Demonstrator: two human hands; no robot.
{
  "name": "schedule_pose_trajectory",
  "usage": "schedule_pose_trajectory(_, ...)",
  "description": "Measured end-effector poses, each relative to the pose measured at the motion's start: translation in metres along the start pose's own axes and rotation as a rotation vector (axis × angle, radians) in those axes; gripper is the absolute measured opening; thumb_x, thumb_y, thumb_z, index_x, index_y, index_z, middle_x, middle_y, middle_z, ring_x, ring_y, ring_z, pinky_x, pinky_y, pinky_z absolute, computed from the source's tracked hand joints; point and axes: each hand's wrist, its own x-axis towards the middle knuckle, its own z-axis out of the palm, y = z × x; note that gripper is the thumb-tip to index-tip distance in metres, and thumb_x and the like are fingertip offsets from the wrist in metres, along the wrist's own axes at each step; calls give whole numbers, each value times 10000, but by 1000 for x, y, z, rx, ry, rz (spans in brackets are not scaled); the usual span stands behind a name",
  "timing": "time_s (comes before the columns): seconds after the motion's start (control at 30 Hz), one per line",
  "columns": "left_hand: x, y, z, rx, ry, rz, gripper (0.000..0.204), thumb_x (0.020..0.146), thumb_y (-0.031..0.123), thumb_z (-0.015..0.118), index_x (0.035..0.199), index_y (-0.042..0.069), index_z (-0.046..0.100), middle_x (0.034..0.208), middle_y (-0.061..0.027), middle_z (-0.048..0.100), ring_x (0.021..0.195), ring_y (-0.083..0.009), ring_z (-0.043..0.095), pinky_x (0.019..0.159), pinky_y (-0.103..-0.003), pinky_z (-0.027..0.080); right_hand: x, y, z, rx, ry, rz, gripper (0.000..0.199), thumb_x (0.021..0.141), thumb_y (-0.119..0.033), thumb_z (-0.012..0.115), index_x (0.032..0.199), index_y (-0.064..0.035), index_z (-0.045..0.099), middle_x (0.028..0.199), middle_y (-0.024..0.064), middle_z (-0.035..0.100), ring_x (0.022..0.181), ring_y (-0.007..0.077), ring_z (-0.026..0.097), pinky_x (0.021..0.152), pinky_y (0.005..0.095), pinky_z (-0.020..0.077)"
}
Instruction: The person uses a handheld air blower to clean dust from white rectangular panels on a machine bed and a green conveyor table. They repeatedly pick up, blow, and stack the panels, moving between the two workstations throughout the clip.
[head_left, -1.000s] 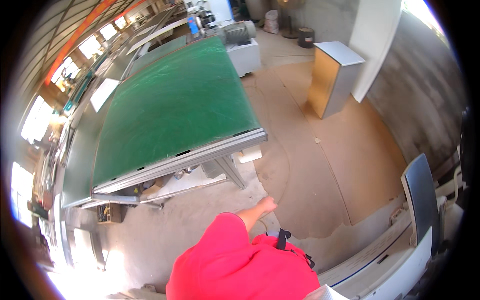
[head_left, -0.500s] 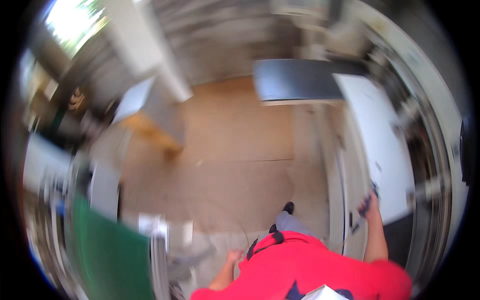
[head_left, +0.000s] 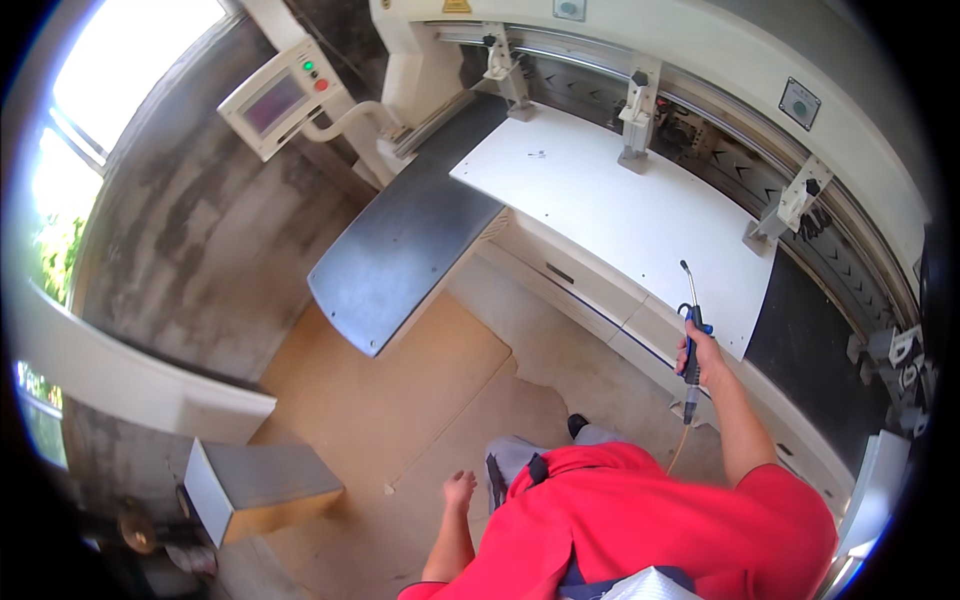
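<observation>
My right hand (head_left: 703,358) grips an air blow gun (head_left: 692,345) with a blue and black body and a thin metal nozzle. Its nozzle points away from me, over the near edge of a white panel (head_left: 640,235) on the machine bed. From the gun's lower end a thin orange hose (head_left: 679,449) runs down beside my red shirt. My left hand (head_left: 459,489) hangs low over the floor, away from the machine, its fingers loosely curled with nothing visible in them.
Clamps (head_left: 637,120) on a rail stand over the panel's far edge. A dark side table (head_left: 405,262) juts out at left. Beyond it is a control panel (head_left: 270,97) with a screen and buttons. A grey-topped box-like block (head_left: 268,475) stands on the floor, lower left.
My view has swung right toward the machine and is sharper now. The white panel has come to the upper middle. My right hand still holds the blow gun; my left hand remains low.
</observation>
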Motion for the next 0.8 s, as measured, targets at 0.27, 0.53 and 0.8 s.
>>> schedule_pose_trajectory(0.27,120,141,-21,891,-302,472,467,812,379,586,1088,5,631,995,-215,664,918,-361,642,798,-438,496,-40,90,58,308,244,-96,506,849,-542,598,737,-59,498,512,66,479,425,223,493,452,372,441)
schedule_pose_trajectory(0.53,84,237,-19,795,-921,882,588,797,334,687,1246,-5,515,1119,-215,614,1003,-351,610,874,-420,487,-124,186,225,109,242,-188,359,907,-392,591,825,-43,576,599,52,539,491,178,521,503,335,461)
schedule_pose_trajectory(0.8,-102,257,-14,439,-1385,1237,974,695,64,702,1468,29,111,1458,-146,220,1328,-297,307,1002,-411,390,-211,248,364,506,324,-564,261,879,-183,644,1088,-37,587,919,24,616,852,123,588,748,270,466)
